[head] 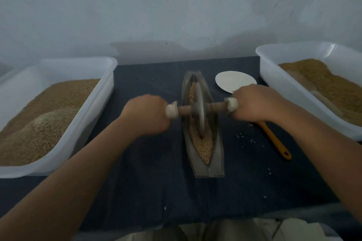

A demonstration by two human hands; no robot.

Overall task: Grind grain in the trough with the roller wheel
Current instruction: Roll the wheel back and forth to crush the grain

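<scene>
A grey boat-shaped trough (215, 154) lies lengthwise in the middle of the dark cloth, with brown grain (204, 146) along its groove. The grey roller wheel (200, 108) stands upright in the groove near the trough's middle, on a wooden axle with pale end caps. My left hand (146, 114) is closed around the axle's left end. My right hand (252, 103) is closed around the right end. Both fists hide the handle ends they hold.
A white plastic tub (109, 76) of grain sits at the left, another white tub (274, 76) of grain at the right. A white round dish (233, 80) and an orange-handled tool (276, 141) lie right of the trough. A few spilled grains dot the cloth. A wall stands behind.
</scene>
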